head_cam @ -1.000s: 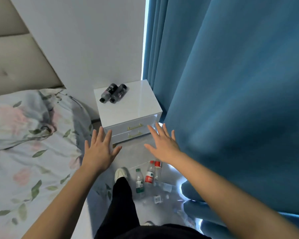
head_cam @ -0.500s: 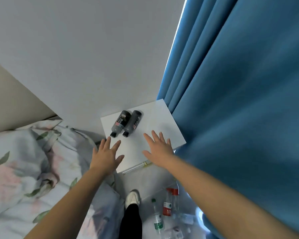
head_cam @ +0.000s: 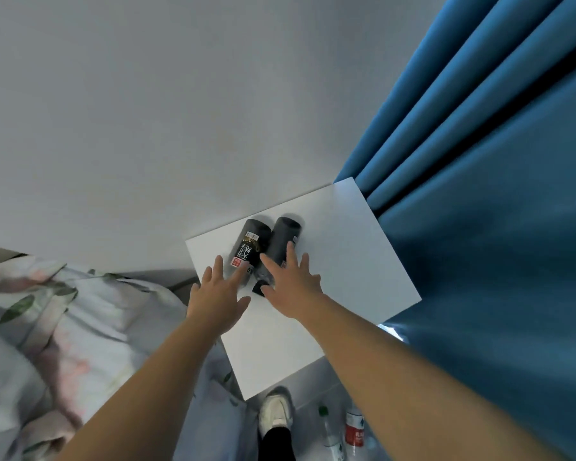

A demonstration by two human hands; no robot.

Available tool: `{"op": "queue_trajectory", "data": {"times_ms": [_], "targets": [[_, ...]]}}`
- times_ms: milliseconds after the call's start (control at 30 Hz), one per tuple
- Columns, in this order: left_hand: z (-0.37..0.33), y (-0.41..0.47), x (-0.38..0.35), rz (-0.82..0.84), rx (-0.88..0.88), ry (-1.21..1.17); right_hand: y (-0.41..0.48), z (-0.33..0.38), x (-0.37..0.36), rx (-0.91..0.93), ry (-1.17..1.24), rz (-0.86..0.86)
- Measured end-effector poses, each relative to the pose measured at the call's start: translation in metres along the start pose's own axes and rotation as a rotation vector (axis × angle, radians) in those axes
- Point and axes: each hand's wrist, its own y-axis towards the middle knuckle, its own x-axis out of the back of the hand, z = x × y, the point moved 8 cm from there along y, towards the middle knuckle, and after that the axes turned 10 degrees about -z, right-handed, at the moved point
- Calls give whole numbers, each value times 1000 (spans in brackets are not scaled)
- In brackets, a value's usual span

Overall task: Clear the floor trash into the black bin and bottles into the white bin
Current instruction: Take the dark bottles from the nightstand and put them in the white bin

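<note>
Bottles (head_cam: 266, 241) of dark plastic, two of them, lie side by side on the white nightstand (head_cam: 346, 267), caps toward the near side. Floral bedding (head_cam: 64, 311) spreads at far left. The left hand (head_cam: 218, 294) is open, fingers straight and spread, their tips over the near end of the left dark bottle (head_cam: 249, 242). Its black label bears white Chinese characters and a small red square. Just beside it lies the right dark bottle (head_cam: 284, 236), its label mostly hidden. The right hand (head_cam: 293, 287) is spread flat over that bottle's neck and grips nothing; whether it touches cannot be told. On the floor, near right, are a green-capped bottle (head_cam: 328, 430) and a red-labelled bottle (head_cam: 354, 430), beside a blue curtain (head_cam: 479, 194). Half a second ago both hands were short of the dark bottles; now they are over them.
</note>
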Motion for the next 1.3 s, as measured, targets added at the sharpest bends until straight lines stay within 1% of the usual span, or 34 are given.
{"op": "queue_trajectory", "data": {"times_ms": [133, 267, 400, 467, 533, 700, 900, 1100, 1300], "targets": [[4, 20, -14, 8, -17, -23, 23, -12, -12, -112, 27, 40], [1, 25, -20, 37, -58, -24, 29, -22, -15, -174, 6, -13], [-4, 30, -31, 83, -79, -11, 35, -39, -30, -268, 90, 14], [-8, 31, -36, 106, -95, -7, 36, -45, -33, -266, 132, 3], [-12, 33, -39, 94, -101, -8, 36, -49, -34, -236, 169, -33], [-17, 31, -34, -3, -94, -28, 18, -65, -33, -218, 289, -138], [-34, -2, -6, -148, -82, -98, -37, -100, -12, -237, 290, -246], [-87, -63, 31, -151, -93, -223, -120, -140, 23, -268, 360, -267], [-153, -139, 70, -183, -140, -384, -241, -177, 62, -296, 545, -417]]}}
